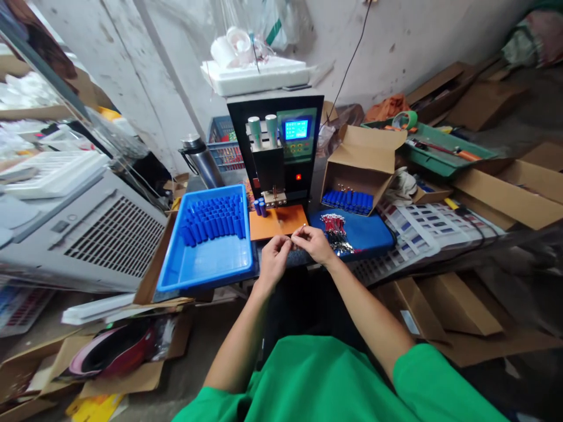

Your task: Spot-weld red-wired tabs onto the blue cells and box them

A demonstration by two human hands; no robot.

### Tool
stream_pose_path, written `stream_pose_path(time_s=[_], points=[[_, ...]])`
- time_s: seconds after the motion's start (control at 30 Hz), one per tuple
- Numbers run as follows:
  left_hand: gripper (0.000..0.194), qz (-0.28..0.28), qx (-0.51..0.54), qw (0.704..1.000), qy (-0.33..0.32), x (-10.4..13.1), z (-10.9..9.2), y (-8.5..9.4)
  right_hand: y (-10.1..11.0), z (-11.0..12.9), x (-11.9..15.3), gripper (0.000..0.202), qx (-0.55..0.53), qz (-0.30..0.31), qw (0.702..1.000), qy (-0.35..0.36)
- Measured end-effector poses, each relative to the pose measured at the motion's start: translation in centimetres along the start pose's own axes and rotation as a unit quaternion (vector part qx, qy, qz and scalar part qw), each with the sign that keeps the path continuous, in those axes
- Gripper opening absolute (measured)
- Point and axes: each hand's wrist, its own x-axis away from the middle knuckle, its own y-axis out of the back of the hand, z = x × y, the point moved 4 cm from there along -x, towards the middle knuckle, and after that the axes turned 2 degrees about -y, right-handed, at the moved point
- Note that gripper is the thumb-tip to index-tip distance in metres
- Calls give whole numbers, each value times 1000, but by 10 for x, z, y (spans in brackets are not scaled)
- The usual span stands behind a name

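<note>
My left hand (275, 259) and my right hand (315, 244) meet at the front edge of an orange mat (281, 224), fingertips pinched together. Whatever small thing lies between them is too hidden to name. Beyond the mat stands a black spot-welding machine (241, 126) with a lit blue display (296, 129). A few blue cylindrical cells (260, 207) stand upright at the mat's back left, by the welding head (275, 198). Right of my right hand, a bundle of red and black wire leads (335, 231) lies on a blue pad (372, 231).
At left is a blue tray (206, 271) with many upright blue cells. A cardboard box (363, 157) with more cells stands behind the blue pad. A steel flask (202, 161) is behind the tray. A green tray (440, 153) of tools sits far right.
</note>
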Motion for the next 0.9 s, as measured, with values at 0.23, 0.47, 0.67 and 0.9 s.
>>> stream_pose_path(time_s=[0.23, 0.47, 0.67, 0.9], points=[[30, -216, -114, 970, -22, -49, 18, 45, 10, -11, 0, 31, -35, -75, 996, -32], [55, -156, -119, 980, 42, -124, 36, 86, 19, -23, 11, 26, -54, -84, 994, -47], [46, -98, -98, 989, 59, -141, 42, 81, 21, -28, 15, 24, -59, -87, 993, -61], [28, -126, -217, 967, 40, -121, 31, 83, 24, -27, 17, 25, -53, -96, 992, -65]])
